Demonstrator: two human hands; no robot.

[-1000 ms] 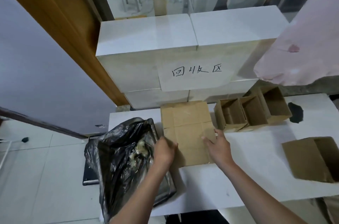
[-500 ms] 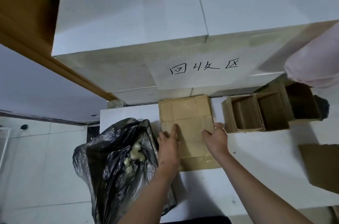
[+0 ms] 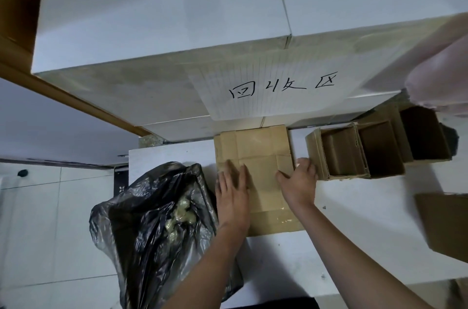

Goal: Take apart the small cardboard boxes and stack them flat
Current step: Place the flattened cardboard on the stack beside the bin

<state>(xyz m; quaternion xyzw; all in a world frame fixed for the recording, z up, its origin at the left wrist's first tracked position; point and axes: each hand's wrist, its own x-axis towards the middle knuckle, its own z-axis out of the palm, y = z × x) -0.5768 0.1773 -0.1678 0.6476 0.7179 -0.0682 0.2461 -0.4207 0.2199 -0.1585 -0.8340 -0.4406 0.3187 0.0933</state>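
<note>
I have one box done: the flattened cardboard (image 3: pixel 255 172) lies spread on the white table (image 3: pixel 354 212), its far edge up against the big white blocks (image 3: pixel 162 38) that carry the handwritten paper sign (image 3: pixel 276 91). My left hand (image 3: pixel 233 197) lies flat on its left part, fingers straight and pressing down. My right hand (image 3: pixel 300 182) sits at its right edge with the fingers bent over the rim; I think it pinches the edge, though the view is too soft there to be sure.

Judging from the layout, most of the job is left. Three open boxes (image 3: pixel 339 154) stand in a row just right of the flat sheet, touching each other, all with walls up and hollow insides showing. Another brown box (image 3: pixel 445 222) sits blurred at the right edge of the table, well apart from the row. So the stack is only one piece deep, as far as I can see.

The flat sheet is plain brown cardboard, matte, creased into panels, with a glossy strip of clear tape near its close end. The standing boxes are the same stock, roughly cube-like, with frayed, ragged rims. On my left a black plastic bag (image 3: pixel 152 227) bulges at the table's side, shiny and crumpled, with pale scraps inside. The white blocks look smooth and hard-edged.
</note>
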